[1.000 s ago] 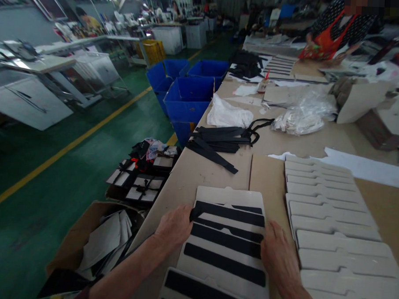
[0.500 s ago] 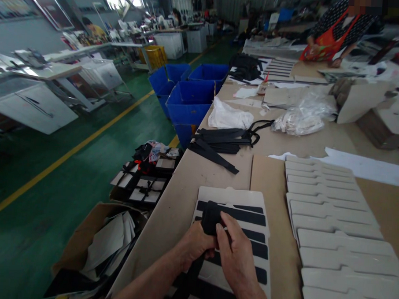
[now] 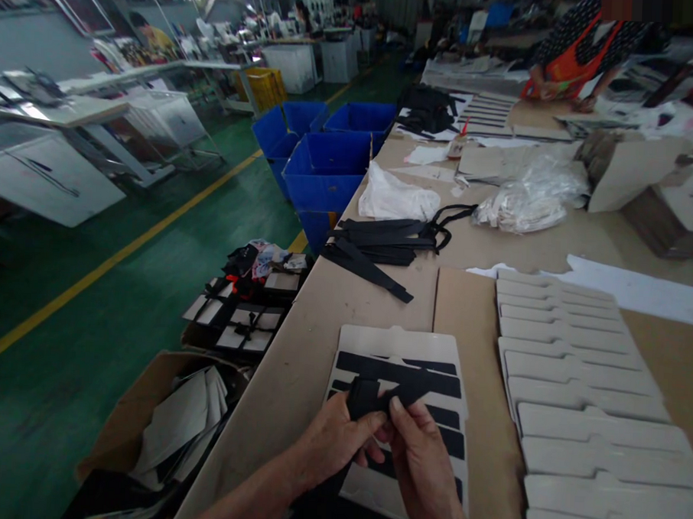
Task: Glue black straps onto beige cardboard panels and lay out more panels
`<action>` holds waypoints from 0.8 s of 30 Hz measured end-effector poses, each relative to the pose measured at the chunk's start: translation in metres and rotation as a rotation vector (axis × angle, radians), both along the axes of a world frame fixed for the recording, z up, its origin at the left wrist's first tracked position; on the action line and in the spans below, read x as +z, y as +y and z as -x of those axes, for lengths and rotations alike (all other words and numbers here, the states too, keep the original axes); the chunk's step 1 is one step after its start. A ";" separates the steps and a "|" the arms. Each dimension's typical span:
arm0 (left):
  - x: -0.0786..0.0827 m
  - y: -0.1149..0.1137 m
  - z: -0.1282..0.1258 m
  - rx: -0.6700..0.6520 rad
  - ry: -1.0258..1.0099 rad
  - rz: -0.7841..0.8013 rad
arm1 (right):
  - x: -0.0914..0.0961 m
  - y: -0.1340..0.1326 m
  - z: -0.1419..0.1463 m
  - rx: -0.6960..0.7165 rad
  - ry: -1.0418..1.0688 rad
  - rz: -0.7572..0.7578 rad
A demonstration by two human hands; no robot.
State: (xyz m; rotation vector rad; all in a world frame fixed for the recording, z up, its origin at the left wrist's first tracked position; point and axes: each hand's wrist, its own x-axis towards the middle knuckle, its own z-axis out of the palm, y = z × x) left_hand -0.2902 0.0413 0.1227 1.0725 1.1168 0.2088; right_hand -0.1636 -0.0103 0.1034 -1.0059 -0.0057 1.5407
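Note:
My left hand [image 3: 339, 435] is closed round a bundle of black strips [image 3: 363, 396], whose long ends hang down toward the table's near edge. Between the thumb and fingers of my right hand [image 3: 424, 454] is one black strip [image 3: 407, 388], pulled partly away from the bundle. Beneath both hands lie overlapping beige boards [image 3: 397, 340] with black strips [image 3: 441, 382] laid across them in rows. My wrists and hands cover part of the nearer boards.
More beige boards [image 3: 594, 385] overlap in a long row on the right. Loose black strips [image 3: 375, 242], a white bag [image 3: 398, 197] and a clear plastic bag [image 3: 533, 199] lie farther up the table. Blue bins [image 3: 327, 167] and a carton [image 3: 122, 410] stand left. A person [image 3: 579, 55] works across the table.
My right hand has turned and drawn a single strip out to the right from the bundle. My left hand still grips the bundle, slightly lower.

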 end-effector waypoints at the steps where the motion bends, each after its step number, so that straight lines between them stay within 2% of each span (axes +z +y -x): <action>1: 0.004 0.002 0.002 -0.058 0.031 -0.015 | 0.001 0.002 -0.004 -0.031 0.008 -0.003; 3: 0.015 0.009 0.009 -0.217 0.134 -0.105 | 0.001 0.012 -0.023 -0.133 -0.014 -0.020; 5: 0.024 0.020 0.018 -0.411 0.328 -0.314 | 0.000 0.030 -0.052 -0.157 -0.104 -0.056; 7: 0.025 0.034 0.024 -0.564 0.547 -0.575 | -0.004 0.052 -0.078 -0.024 -0.308 -0.060; 9: 0.014 0.048 0.025 -0.634 0.693 -0.772 | -0.009 0.076 -0.093 0.232 -0.601 -0.020; 12: -0.016 0.065 0.022 -0.621 0.761 -0.899 | -0.019 0.111 -0.093 0.620 -1.006 -0.045; 15: -0.046 0.073 0.019 -0.597 0.806 -0.950 | -0.030 0.138 -0.077 0.829 -1.292 -0.206; 19: -0.070 0.068 0.023 -0.571 0.850 -0.996 | -0.048 0.160 -0.053 0.956 -1.430 -0.315; 24: -0.085 0.061 0.030 -0.551 0.853 -1.049 | -0.068 0.170 -0.039 1.018 -1.507 -0.355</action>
